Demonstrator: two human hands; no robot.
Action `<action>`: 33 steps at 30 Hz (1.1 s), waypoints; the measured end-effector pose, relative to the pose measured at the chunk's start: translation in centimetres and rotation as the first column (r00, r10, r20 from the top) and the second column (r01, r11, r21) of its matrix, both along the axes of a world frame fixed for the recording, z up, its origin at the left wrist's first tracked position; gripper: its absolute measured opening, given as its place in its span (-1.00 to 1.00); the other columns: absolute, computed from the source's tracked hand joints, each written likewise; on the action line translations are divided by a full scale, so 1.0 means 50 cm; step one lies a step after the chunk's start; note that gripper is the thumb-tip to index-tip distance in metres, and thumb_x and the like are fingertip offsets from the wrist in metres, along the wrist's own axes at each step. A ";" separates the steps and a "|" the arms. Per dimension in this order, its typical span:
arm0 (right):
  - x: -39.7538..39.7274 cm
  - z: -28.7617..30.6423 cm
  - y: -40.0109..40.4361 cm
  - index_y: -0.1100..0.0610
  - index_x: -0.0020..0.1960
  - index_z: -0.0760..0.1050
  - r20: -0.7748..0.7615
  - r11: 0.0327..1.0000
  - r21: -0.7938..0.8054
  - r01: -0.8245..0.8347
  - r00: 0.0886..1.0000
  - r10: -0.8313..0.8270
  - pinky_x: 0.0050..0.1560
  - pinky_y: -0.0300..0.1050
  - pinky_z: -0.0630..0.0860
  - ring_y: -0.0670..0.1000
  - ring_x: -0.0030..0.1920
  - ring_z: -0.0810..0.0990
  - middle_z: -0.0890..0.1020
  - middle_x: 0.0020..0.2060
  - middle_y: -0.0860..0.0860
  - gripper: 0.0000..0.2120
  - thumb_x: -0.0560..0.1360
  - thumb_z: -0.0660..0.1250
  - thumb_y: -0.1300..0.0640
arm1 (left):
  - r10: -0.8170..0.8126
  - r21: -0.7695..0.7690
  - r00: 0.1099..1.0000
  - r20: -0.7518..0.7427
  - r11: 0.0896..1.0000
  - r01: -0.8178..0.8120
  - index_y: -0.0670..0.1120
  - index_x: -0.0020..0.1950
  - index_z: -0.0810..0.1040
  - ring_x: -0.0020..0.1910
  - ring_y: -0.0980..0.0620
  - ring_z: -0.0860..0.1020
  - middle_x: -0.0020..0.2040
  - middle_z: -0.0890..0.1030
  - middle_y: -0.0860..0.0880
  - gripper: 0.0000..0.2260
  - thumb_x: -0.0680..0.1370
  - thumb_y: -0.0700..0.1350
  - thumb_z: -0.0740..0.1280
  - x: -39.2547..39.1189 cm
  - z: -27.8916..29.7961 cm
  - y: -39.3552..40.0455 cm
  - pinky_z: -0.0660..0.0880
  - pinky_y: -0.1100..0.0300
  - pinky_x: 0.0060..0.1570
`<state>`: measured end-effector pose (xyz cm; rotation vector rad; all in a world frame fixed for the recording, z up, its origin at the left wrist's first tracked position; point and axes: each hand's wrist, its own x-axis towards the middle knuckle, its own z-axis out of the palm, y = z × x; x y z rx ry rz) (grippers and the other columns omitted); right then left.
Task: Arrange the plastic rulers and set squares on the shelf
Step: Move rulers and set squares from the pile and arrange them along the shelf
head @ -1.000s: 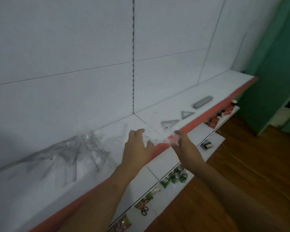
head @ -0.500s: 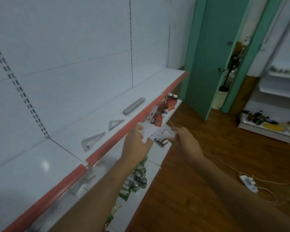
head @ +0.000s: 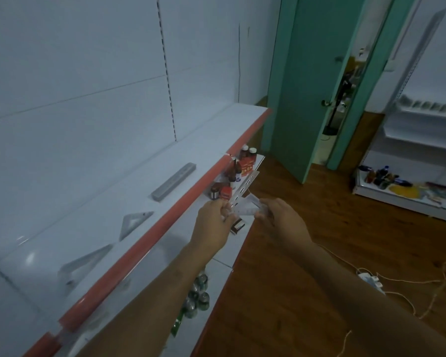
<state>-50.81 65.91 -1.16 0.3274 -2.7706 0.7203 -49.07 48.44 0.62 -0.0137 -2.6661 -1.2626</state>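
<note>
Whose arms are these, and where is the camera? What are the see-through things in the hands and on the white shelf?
There is no robot here. The arms belong to a person who wears a camera on the head, so you see what they see, looking forward and down. There is only this one view.

The left hand and the right hand together hold a few clear plastic rulers, out in front of the shelf.

On the white shelf with the red edge lie two clear set squares, one nearer and one farther, and behind them a grey ruler case. On the shelf below stand small bottles and boxes. The room has a green door and a wooden floor.
</note>
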 end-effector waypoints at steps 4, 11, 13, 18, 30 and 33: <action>-0.083 0.013 0.003 0.00 0.41 0.34 0.019 0.999 0.032 0.033 0.999 -0.033 -0.03 -0.24 0.52 -0.07 0.05 0.50 0.52 0.14 -0.05 -0.52 0.53 0.26 -0.09 | -0.017 0.010 1.000 0.012 1.000 0.017 -0.07 0.06 0.51 -0.04 0.06 0.58 -0.03 0.55 0.02 -0.87 0.56 -0.07 0.34 -0.093 0.005 0.007 0.56 0.26 -0.05; -0.208 -0.012 -0.003 -0.03 0.30 0.42 0.046 0.998 -0.029 0.055 0.997 -0.054 -0.03 -0.20 0.57 -0.10 -0.01 0.52 0.54 0.10 -0.09 -0.61 0.51 0.32 -0.07 | 0.036 0.008 0.999 -0.010 0.999 -0.036 -0.09 0.11 0.50 -0.02 0.09 0.51 0.02 0.52 0.03 -0.83 0.57 -0.06 0.33 -0.202 -0.002 0.010 0.50 0.27 0.00; -0.250 -0.021 -0.011 -0.03 0.31 0.41 0.037 0.999 -0.038 0.028 0.999 -0.026 0.00 -0.18 0.57 -0.10 -0.01 0.52 0.55 0.10 -0.09 -0.60 0.50 0.33 -0.06 | 0.061 0.004 0.998 -0.004 0.998 -0.061 -0.09 0.12 0.49 -0.04 0.10 0.51 0.03 0.52 0.03 -0.84 0.57 -0.07 0.33 -0.228 -0.009 0.008 0.46 0.35 -0.09; -0.363 -0.038 -0.057 0.01 0.34 0.39 0.039 0.987 -0.054 -0.151 0.987 0.153 0.11 -0.18 0.51 -0.09 0.05 0.53 0.56 0.14 -0.06 -0.58 0.52 0.33 -0.04 | 0.218 -0.040 0.976 -0.014 0.975 -0.218 -0.08 0.02 0.50 -0.15 0.09 0.48 -0.12 0.46 0.06 -0.90 0.58 -0.07 0.33 -0.290 -0.028 -0.032 0.32 0.41 -0.31; -0.444 -0.071 -0.284 0.13 0.18 0.51 -0.021 0.702 -0.060 -0.710 0.704 0.710 -0.04 -0.16 0.38 0.01 -0.02 0.50 0.55 -0.05 0.02 -0.63 0.43 0.45 0.03 | 0.728 -0.136 0.685 0.023 0.681 -0.719 -0.07 0.09 0.53 -0.07 0.14 0.38 0.03 0.49 -0.01 -0.84 0.53 -0.08 0.36 -0.214 -0.081 -0.172 0.24 0.34 -0.06; -0.414 -0.084 -0.351 0.11 0.13 0.55 -0.043 0.643 -0.042 -0.765 0.644 0.764 0.01 -0.07 0.40 0.03 -0.03 0.53 0.57 -0.06 0.01 -0.61 0.37 0.50 -0.02 | 0.807 -0.158 0.589 0.040 0.587 -0.794 -0.07 0.10 0.53 -0.06 0.13 0.41 0.05 0.47 -0.02 -0.83 0.53 -0.07 0.37 -0.152 -0.092 -0.200 0.29 0.34 -0.03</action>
